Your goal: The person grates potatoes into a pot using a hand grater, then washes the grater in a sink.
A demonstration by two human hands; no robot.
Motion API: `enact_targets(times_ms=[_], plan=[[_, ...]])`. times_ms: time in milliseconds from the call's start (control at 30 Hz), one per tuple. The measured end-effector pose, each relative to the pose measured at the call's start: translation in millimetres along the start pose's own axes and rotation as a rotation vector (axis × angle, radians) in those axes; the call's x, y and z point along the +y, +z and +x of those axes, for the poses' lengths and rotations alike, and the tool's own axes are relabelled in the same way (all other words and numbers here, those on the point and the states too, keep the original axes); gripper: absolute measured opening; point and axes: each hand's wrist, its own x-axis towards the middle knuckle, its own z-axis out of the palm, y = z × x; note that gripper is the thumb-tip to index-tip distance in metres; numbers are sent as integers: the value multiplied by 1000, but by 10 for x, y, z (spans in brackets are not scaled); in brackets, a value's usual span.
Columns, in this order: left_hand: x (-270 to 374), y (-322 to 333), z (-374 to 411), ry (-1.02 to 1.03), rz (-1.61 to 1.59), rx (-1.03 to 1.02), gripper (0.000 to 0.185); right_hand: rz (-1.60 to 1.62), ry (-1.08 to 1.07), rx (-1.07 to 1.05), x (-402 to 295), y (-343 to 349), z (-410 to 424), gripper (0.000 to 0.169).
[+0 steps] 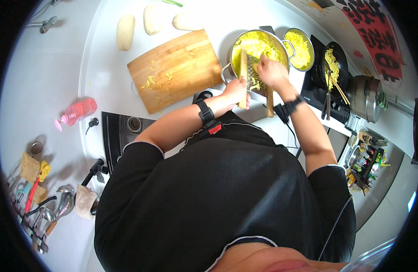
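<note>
A wooden-framed grater (243,64) leans into a large steel pot (235,60) that holds yellow shreds (263,42). My left hand (235,91) grips the near end of the grater's left rail. Against the metal grating surface, my right hand (273,72) presses a small yellowish vegetable piece (254,66), mostly covered by the fingers. Some shreds cling to the lower part of the grater. To the left of the pot lies a wooden cutting board (192,71) with scattered yellow bits on it.
Three pale peeled root vegetables (126,32) lie behind the board. Right of the pot are a bowl (309,63) of yellow shreds and a black wok (343,61) with chopsticks (341,90). A pink pump bottle (80,111) stands left, near the sink (113,131).
</note>
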Motion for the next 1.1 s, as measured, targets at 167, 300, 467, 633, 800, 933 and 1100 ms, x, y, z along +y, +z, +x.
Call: enact_targets(times_ms=[167,300,467,633,800,933,1100], plan=[[1,-5,-27,9,10,18,38,-4,-21,-21,-84,-67,-625,24],[45,43,-56,9,20,12,39,18,68,43,-30,72,12,28],[6,36,0,15,4,14,39,-24,54,-28,63,120,287,31],[-7,-1,-21,12,9,17,39,-58,24,-162,-99,-173,-493,29],[8,39,-21,15,45,3,40,-26,94,-49,100,143,287,34],[36,37,-28,-3,58,24,40,-60,73,-146,57,25,383,35],[17,14,-53,24,14,6,39,-116,9,-245,-191,-249,-445,32]])
